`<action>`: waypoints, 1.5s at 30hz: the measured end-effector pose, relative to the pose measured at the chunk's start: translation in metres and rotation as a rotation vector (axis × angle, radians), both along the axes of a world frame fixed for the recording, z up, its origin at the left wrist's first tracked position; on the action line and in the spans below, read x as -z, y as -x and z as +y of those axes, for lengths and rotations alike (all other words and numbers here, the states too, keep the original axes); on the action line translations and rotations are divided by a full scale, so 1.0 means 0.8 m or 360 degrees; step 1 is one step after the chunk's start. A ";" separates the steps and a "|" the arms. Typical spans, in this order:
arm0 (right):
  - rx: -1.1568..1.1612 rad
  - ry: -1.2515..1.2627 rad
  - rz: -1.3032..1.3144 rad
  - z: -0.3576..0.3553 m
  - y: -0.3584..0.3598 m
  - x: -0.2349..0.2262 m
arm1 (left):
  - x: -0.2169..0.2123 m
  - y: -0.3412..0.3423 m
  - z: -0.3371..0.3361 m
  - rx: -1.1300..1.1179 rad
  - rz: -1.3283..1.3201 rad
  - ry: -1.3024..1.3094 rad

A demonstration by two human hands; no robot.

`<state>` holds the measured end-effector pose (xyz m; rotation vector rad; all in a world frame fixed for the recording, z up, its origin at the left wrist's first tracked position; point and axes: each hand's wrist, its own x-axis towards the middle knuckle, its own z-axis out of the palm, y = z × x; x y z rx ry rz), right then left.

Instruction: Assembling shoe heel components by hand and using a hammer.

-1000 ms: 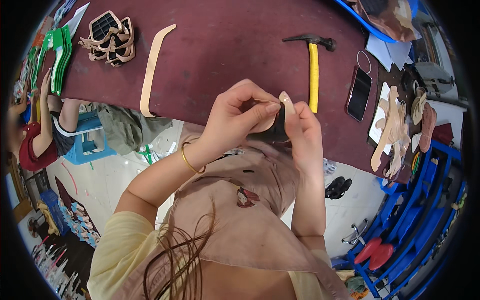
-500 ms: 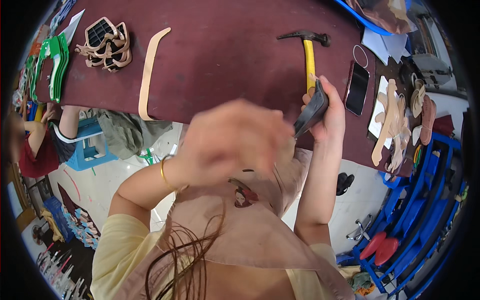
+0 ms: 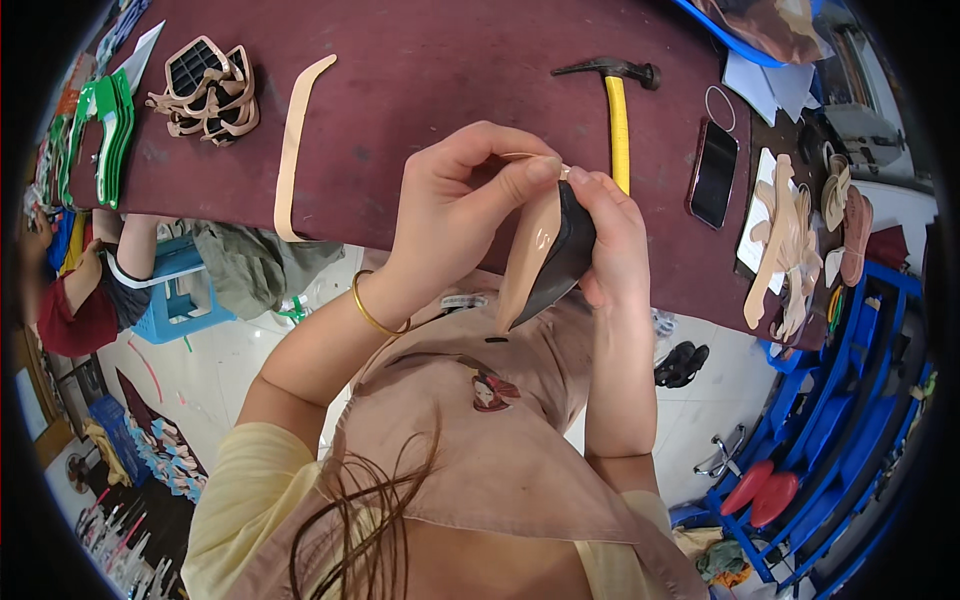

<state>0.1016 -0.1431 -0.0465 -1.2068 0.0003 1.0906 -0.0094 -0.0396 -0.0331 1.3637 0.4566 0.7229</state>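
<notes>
both hands back together since blurred earlier frame. left hand (image 3: pixel 455 215) pinches beige strip end at 12 o'clock of shoe sole (image 3: pixel 545 255); right hand (image 3: pixel 610 235) clamps sole, held over apron. risk: narrow pinch slips, strip bonds crooked.

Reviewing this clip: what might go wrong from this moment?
1. The sole piece is held in mid-air by fingertips only, left hand pinching its top and right hand at its side; it may slip and drop.
2. The hammer and phone lie close behind the hands; a stray move might knock them.
</notes>
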 end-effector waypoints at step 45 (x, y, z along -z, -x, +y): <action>0.0076 -0.0158 -0.0782 -0.003 0.017 0.018 | 0.033 0.008 -0.006 -0.0092 0.0063 -0.0072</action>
